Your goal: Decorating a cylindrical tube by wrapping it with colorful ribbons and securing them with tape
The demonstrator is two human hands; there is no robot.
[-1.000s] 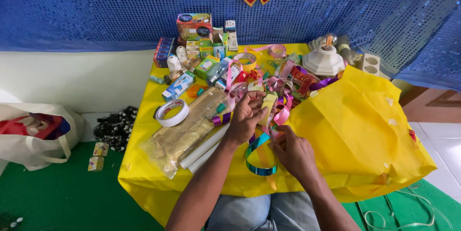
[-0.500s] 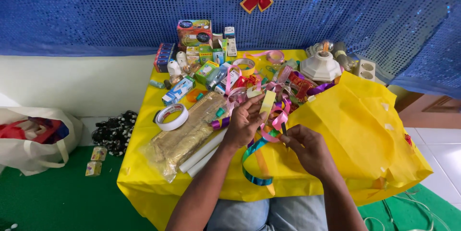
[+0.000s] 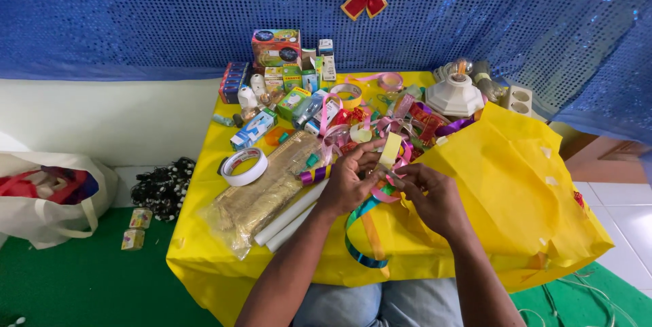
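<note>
Both my hands meet over the middle of a table covered in yellow cloth (image 3: 204,259). My left hand (image 3: 350,181) pinches a bunch of shiny coloured ribbon (image 3: 390,150) with pink, yellow and purple strips. My right hand (image 3: 429,194) grips the same ribbon from the right side. A blue-green and orange ribbon loop (image 3: 360,239) hangs down from my hands over the table's front edge. More curled ribbons (image 3: 380,123) lie just beyond my fingers.
A roll of white tape (image 3: 243,166), a clear bag of gold material (image 3: 265,191) and white paper rolls (image 3: 288,215) lie left of my hands. Small boxes (image 3: 275,45) stand at the back. A yellow sheet (image 3: 523,184) bulges right. A white bag (image 3: 47,198) sits on the green floor.
My hands have moved up onto the table with the ribbon, and the hanging loop has risen with them. The camera view has shifted slightly.
</note>
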